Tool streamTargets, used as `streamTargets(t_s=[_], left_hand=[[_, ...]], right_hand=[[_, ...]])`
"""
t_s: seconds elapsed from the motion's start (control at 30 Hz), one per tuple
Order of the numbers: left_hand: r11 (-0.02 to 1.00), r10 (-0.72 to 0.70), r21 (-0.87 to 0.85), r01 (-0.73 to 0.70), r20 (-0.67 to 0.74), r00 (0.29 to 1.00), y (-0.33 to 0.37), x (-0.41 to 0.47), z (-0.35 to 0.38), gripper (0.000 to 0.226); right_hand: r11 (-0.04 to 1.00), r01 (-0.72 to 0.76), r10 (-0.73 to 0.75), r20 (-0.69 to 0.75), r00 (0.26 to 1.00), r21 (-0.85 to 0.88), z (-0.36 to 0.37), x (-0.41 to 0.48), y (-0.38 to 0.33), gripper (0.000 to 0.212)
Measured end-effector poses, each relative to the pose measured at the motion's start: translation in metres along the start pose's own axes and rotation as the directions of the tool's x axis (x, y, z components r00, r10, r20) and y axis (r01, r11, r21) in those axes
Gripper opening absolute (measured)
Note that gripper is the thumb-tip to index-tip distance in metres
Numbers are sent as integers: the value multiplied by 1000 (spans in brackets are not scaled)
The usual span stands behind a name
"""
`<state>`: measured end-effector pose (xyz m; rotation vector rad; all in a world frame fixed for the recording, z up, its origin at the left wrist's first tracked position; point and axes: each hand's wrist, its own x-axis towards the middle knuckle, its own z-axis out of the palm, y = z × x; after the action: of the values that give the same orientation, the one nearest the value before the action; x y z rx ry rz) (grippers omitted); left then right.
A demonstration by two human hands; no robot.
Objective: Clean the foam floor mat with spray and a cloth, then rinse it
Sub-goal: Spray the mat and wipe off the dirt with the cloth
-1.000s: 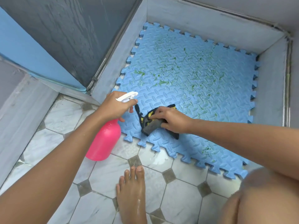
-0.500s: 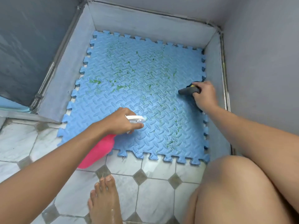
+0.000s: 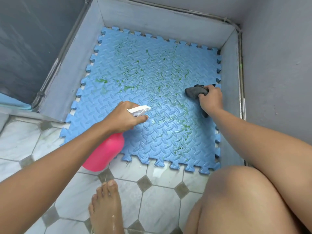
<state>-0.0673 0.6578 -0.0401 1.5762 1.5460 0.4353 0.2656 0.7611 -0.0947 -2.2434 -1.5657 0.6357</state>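
A blue foam mat [image 3: 152, 78] with jigsaw edges lies in a grey corner, smeared with green specks and wet patches. My left hand [image 3: 124, 117] grips the white trigger head of a pink spray bottle [image 3: 105, 152], nozzle pointing right over the mat's near middle. My right hand [image 3: 210, 98] grips a bunched dark grey cloth [image 3: 194, 92] at the mat's right edge, the cloth touching the foam.
Grey walls [image 3: 152, 21] close in the mat at the back, left and right. White marble floor tiles [image 3: 160, 196] with grey diamonds lie in front. My bare foot [image 3: 105, 208] and knee [image 3: 236, 200] are on the near floor.
My right hand carried the cloth from the mat's near left to its right edge. My left hand brought the spray bottle forward over the mat. The camera view turned right.
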Motion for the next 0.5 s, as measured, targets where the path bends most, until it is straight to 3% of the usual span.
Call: streamTargets(t_s=[0.13, 0.33, 0.5], left_hand=[[999, 2, -39, -2, 11, 1000, -1, 5, -6, 31], [997, 58, -68, -46, 182, 982, 5, -2, 9, 36], [976, 184, 25, -217, 442, 878, 8, -7, 22, 36]], right_hand=[[995, 47, -45, 25, 999, -89, -3, -2, 5, 39], [985, 80, -70, 71, 995, -152, -5, -4, 3, 45], [990, 67, -57, 83, 995, -126, -9, -7, 3, 45]])
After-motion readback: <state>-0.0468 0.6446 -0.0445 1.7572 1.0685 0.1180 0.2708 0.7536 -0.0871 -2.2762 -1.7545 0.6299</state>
